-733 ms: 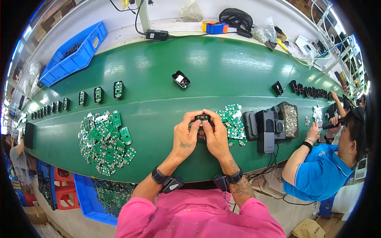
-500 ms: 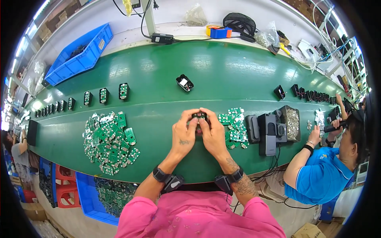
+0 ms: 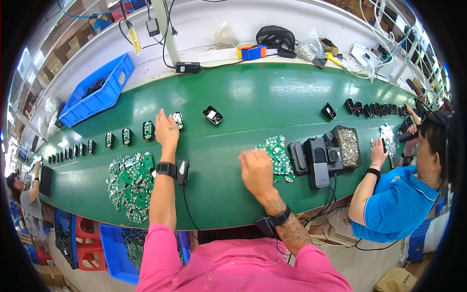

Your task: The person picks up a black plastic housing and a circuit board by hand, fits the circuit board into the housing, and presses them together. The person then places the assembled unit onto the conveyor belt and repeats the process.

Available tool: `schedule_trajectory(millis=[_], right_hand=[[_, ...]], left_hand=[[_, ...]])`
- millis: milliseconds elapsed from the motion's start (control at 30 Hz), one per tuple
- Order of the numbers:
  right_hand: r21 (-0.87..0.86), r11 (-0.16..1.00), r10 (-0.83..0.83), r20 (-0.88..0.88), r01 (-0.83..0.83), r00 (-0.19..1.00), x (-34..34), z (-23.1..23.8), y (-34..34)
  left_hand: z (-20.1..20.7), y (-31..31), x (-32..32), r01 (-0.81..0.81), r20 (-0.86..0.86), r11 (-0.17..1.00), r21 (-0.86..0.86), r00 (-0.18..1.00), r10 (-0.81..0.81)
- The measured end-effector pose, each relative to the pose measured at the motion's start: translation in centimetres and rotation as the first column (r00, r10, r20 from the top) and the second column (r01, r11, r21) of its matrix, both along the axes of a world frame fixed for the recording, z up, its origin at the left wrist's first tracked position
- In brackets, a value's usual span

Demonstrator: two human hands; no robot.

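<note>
My left hand reaches forward with its fingers stretched out, at the right end of a row of small black housings. Its thumb overlaps the left part of a black housing with a circuit board. Just left of the fingers stands another filled black housing. My right hand is closed, knuckles up, over the table beside a small pile of green circuit boards; whatever is under its curled fingers is hidden. A larger heap of circuit boards lies near my left forearm.
Apart from the row, an open black housing sits farther back. Right of my right hand are black devices and a tray of small metal parts. A blue bin stands back left. A co-worker in blue sits at the right.
My hands were together at the centre around a small black housing. They have parted: the left went forward and left to the row, where another filled housing now stands; the right moved slightly right.
</note>
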State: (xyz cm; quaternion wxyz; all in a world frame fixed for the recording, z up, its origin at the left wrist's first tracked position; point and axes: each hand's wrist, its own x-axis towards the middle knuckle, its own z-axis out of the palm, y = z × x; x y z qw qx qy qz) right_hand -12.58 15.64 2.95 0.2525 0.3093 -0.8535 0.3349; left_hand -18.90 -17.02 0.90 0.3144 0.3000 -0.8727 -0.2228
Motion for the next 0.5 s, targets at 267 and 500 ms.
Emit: schedule_trajectory(millis=[267,500], right_hand=[[0.452,0.891,-0.166,0.245,0.039,0.955,-4.8,2.6,5.1],[0.439,0.887,0.017,0.281,-0.144,0.959,-6.6,3.3,3.4]], left_hand=[[1.2,10.8,-0.8,0.458,0.199,0.885,-0.086,0.878,-0.435],[0.2,9.1,-1.6,0.391,-0.177,0.921,0.002,0.906,-0.384]])
